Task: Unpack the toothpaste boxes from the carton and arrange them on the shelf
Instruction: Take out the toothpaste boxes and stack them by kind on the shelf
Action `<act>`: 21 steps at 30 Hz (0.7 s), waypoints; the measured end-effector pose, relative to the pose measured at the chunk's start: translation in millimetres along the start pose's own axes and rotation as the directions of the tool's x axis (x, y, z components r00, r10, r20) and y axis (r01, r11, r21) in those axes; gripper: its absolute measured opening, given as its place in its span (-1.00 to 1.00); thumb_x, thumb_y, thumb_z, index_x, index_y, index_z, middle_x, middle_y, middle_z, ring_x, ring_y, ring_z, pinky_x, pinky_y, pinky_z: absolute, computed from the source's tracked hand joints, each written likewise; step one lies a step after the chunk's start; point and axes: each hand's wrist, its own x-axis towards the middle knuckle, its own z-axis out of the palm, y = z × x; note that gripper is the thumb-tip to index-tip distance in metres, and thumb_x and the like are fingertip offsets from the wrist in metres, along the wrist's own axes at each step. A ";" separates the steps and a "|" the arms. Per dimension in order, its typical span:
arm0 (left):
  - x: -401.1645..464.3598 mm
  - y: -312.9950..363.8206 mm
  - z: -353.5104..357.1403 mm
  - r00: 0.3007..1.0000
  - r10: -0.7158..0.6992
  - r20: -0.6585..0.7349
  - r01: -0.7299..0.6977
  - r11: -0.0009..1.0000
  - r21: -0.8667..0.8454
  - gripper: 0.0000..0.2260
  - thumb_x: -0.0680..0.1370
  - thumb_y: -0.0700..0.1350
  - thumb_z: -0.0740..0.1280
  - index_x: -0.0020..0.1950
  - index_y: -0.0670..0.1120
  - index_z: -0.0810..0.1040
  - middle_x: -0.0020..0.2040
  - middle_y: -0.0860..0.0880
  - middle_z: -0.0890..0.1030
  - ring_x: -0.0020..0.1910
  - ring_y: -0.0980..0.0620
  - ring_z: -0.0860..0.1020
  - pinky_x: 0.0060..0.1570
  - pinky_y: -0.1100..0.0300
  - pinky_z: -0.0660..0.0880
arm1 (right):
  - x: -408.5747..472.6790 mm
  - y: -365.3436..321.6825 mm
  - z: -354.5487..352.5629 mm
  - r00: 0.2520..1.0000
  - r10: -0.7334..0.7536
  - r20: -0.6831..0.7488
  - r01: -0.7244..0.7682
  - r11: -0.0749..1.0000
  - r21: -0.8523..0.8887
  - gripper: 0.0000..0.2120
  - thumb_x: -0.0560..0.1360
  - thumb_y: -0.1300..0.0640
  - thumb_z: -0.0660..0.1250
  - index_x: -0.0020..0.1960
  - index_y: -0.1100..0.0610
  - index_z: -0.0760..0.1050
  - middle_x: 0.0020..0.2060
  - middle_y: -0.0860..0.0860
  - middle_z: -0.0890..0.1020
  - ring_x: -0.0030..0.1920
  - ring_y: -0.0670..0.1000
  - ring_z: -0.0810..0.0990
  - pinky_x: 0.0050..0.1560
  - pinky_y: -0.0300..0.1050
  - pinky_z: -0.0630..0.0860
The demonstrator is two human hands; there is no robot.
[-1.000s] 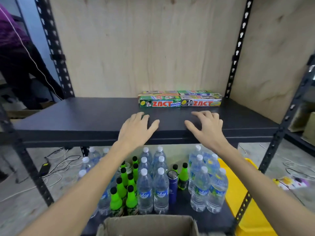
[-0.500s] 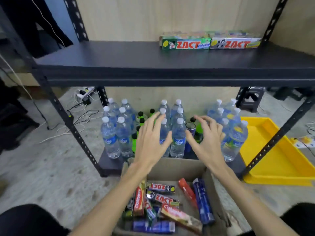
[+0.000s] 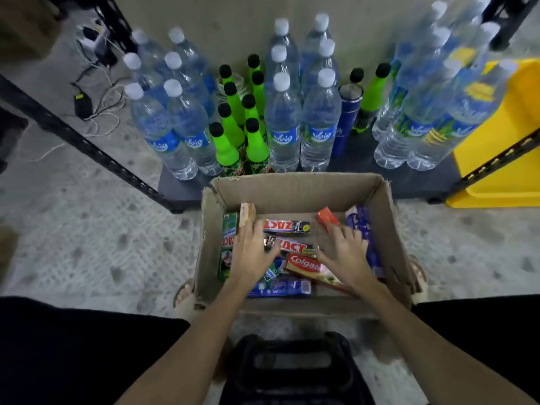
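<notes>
reaching into carton (image 3: pixel 388 229): left hand (image 3: pixel 252 255), right hand (image 3: pixel 344 252) spread flat on toothpaste boxes (image 3: pixel 287 227), gripping nothing.

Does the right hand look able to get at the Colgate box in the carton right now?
Probably yes. The right hand is already down inside the open carton, right beside the Colgate box, which lies on top of the pile with nothing covering it.

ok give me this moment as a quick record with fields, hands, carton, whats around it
left hand: in the carton, fingers spread over the boxes, no clear grip
right hand: in the carton, fingers spread, resting on the boxes
carton: open, on the floor, toothpaste boxes lying jumbled inside
visible boxes: Zact box, Colgate box
behind carton: water bottles, green bottles
right side: yellow tray
</notes>
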 end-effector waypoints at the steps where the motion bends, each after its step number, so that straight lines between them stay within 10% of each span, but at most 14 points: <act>1: 1.1 -5.2 8.5 1.000 -0.020 0.021 0.020 1.000 -0.007 -0.41 0.58 0.17 0.33 0.51 -0.06 0.29 0.47 -0.08 0.37 0.42 -0.09 0.38 0.42 -0.05 0.34 | -0.4 4.1 7.0 0.999 0.008 0.048 -0.008 1.000 -0.008 -0.25 0.49 -0.28 0.34 0.54 0.06 0.23 0.40 0.11 0.37 0.33 0.15 0.29 0.29 0.09 0.24; 13: 15.0 -62.5 44.5 0.783 0.351 0.515 -0.482 0.865 0.143 -0.11 0.34 0.30 0.50 0.56 -0.02 0.29 0.50 -0.04 0.33 0.49 -0.06 0.26 0.50 0.05 0.10 | -7.9 45.5 61.4 0.932 -0.070 0.357 0.075 0.997 0.000 -0.16 0.40 -0.16 0.51 0.53 -0.22 0.10 0.49 -0.01 0.31 0.30 0.07 0.23 0.27 0.05 0.21; 21: 28.1 -65.3 41.5 0.696 0.414 0.587 -0.687 0.624 0.373 -0.42 0.51 0.01 0.46 0.49 -0.01 0.37 0.47 -0.06 0.42 0.48 -0.06 0.33 0.54 -0.02 0.15 | -3.6 59.9 59.0 0.955 -0.017 0.295 0.042 0.996 -0.076 -0.29 0.44 -0.06 0.50 0.46 -0.24 0.20 0.47 -0.01 0.37 0.37 0.14 0.25 0.28 0.06 0.29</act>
